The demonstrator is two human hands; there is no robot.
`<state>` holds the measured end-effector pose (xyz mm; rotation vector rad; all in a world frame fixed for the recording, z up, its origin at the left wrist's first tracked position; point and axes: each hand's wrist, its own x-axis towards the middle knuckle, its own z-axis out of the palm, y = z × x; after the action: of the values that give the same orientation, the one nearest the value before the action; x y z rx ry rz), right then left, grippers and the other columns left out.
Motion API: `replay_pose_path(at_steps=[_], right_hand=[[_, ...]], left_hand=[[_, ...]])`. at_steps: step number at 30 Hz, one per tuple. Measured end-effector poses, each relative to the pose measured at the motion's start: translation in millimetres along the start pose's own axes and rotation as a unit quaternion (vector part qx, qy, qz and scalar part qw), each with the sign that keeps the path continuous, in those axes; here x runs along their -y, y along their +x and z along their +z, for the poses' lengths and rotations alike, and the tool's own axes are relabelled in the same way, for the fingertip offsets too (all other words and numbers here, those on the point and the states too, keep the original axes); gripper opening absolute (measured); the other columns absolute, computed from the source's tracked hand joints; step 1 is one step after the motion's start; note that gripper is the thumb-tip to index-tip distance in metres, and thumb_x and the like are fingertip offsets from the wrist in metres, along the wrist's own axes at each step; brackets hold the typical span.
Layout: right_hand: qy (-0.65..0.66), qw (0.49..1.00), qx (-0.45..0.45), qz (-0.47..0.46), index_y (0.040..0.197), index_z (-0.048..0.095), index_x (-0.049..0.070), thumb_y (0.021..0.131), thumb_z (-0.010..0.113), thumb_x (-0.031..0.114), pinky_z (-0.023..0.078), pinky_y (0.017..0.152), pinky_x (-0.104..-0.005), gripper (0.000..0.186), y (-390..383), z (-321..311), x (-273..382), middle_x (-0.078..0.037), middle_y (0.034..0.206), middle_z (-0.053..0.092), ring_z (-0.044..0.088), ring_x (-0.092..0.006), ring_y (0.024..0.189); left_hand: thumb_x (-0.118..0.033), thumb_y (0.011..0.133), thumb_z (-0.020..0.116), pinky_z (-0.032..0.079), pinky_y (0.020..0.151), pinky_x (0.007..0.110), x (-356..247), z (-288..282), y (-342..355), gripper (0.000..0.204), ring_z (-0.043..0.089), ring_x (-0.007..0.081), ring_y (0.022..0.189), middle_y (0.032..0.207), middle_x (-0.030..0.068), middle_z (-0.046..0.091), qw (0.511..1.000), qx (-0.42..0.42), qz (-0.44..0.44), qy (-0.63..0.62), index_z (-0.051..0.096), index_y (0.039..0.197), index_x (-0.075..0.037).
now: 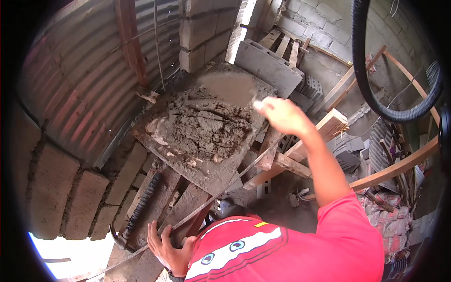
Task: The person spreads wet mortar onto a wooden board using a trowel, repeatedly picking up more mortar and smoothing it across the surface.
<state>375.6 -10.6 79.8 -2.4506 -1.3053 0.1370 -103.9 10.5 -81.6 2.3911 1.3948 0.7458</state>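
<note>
My right hand is closed round the handle of a trowel, whose motion-blurred blade passes over the far side of a heap of wet grey mortar. The mortar lies on a square, mortar-smeared board set across planks. Low in the view, my left hand has its fingers spread and holds nothing visible. Its fingertips are by a long thin metal rod; whether they touch it I cannot tell. Left of that hand lies a claw hammer with a dark wrapped handle.
A corrugated metal sheet and a block wall stand at the left. Behind the board rests a hollow concrete block. Timber beams cross on the right, with a black corrugated hose hanging above. Several bags lie lower right.
</note>
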Motion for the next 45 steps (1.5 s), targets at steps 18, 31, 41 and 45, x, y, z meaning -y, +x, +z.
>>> replay_pose_path(at_steps=[18, 31, 41, 45], right_hand=[[0.356, 0.820, 0.250, 0.373, 0.118, 0.064, 0.011, 0.113, 0.053, 0.052, 0.043, 0.042, -0.0297, 0.043, -5, 49, -73, 0.002, 0.075, 0.061, 0.052, -0.0101, 0.050], [0.706, 0.573, 0.270, 0.317, 0.110, 0.058, 0.011, 0.111, 0.060, 0.048, 0.038, 0.040, -0.0249, 0.037, -8, 118, -24, 0.004, 0.075, 0.054, 0.050, -0.0076, 0.051], [0.749, 0.531, 0.289, 0.269, 0.107, 0.061, 0.007, 0.115, 0.054, 0.040, 0.041, 0.038, -0.0248, 0.034, -9, 42, -23, 0.002, 0.073, 0.055, 0.052, -0.0088, 0.049], [0.768, 0.551, 0.250, 0.210, 0.116, 0.062, 0.004, 0.118, 0.043, 0.037, 0.039, 0.036, -0.0248, 0.038, 6, -13, 7, -0.001, 0.075, 0.058, 0.052, -0.0102, 0.048]], left_hand=[[-0.081, 0.073, 0.082, 0.038, 0.117, 0.064, 1, 6, 8, 0.087, 0.050, 0.0480, 0.144, 0.152, 0.0212, 0.056, 0.999, 0.017, 0.021, 0.017, 0.069, 0.118, -0.007], [-0.064, 0.075, 0.091, 0.040, 0.120, 0.060, -6, -7, 19, 0.075, 0.057, 0.0427, 0.141, 0.153, 0.0192, 0.061, 0.998, 0.013, 0.061, 0.019, 0.075, 0.128, -0.013], [-0.083, 0.074, 0.080, 0.039, 0.117, 0.063, 2, 6, 3, 0.089, 0.052, 0.0489, 0.143, 0.153, 0.0224, 0.056, 1.000, 0.003, 0.006, 0.019, 0.069, 0.120, -0.007], [-0.083, 0.074, 0.079, 0.040, 0.116, 0.063, 3, 6, 1, 0.090, 0.052, 0.0490, 0.143, 0.154, 0.0228, 0.056, 1.000, -0.003, 0.010, 0.018, 0.069, 0.120, -0.007]])
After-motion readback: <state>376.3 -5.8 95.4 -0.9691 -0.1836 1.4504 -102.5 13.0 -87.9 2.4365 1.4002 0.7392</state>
